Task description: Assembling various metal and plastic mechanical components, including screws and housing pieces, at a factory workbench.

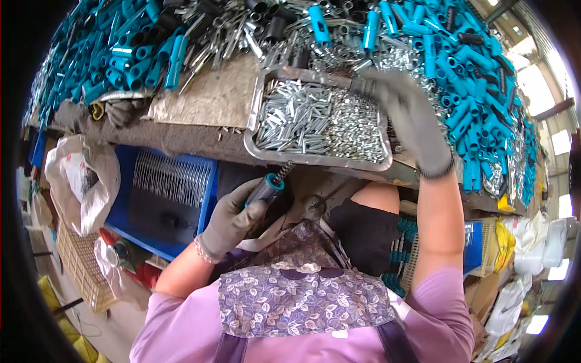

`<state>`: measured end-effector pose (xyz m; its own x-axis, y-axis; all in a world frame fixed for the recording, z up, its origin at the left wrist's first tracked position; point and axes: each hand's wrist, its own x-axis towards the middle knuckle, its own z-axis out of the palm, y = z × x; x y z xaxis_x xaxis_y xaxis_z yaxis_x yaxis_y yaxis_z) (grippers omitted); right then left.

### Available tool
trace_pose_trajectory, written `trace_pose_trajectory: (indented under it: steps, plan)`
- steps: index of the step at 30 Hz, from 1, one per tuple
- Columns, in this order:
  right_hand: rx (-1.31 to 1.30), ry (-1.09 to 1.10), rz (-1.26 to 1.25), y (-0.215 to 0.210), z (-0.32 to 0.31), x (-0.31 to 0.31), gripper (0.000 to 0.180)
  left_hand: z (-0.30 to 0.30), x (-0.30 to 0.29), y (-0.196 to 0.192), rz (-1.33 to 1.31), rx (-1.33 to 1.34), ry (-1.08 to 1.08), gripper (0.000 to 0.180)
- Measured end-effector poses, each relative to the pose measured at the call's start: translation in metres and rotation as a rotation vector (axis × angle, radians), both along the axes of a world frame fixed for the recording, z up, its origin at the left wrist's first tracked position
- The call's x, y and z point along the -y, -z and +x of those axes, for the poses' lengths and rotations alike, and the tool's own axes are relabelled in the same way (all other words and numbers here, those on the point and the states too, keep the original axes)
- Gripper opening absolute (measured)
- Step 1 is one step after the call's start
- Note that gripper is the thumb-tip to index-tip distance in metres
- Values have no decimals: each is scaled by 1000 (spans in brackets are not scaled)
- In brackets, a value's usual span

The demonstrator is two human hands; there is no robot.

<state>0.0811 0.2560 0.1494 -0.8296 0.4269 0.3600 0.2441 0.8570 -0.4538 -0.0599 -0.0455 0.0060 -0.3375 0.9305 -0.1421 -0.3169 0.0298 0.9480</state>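
My left hand (230, 222), in a grey glove, is closed round a dark tube with a teal collar (266, 190). A coil spring (283, 172) sticks up out of the tube's end, just below the tray's near edge. My gloved right hand (407, 109) reaches over the far right corner of a metal tray (249, 138). Its fingertips are blurred, and whether they hold anything cannot be made out. Short silvery pins (295, 115) fill the tray's left part. Smaller shiny metal pieces (357, 134) lie in its right part.
Piles of teal tubes (136, 63) and more teal tubes (469, 115) flank the tray. Loose metal parts (224, 36) lie behind it. A blue crate (209, 193) with metal rods and a white sack (82, 181) are below the bench edge at left. Cardboard (206, 91) lies left of the tray.
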Motion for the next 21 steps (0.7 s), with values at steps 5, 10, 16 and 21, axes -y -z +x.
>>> trace_pose_trajectory:
  steps: [5, 10, 16, 21]
  plan:
    - [-81, -93, -839, 39, 41, 77, 48, 2, -17, -3, 78, -171, 143, 72]
    - [-216, -211, -692, 52, 52, 83, 45, 15, -25, -9, 103, -287, 242, 75]
    - [-353, 188, -522, 64, 45, 21, 36, 19, -20, -2, -14, -78, 151, 80]
    - [-367, 77, -318, 52, 32, 13, 39, 24, -24, 4, 36, -118, 11, 76]
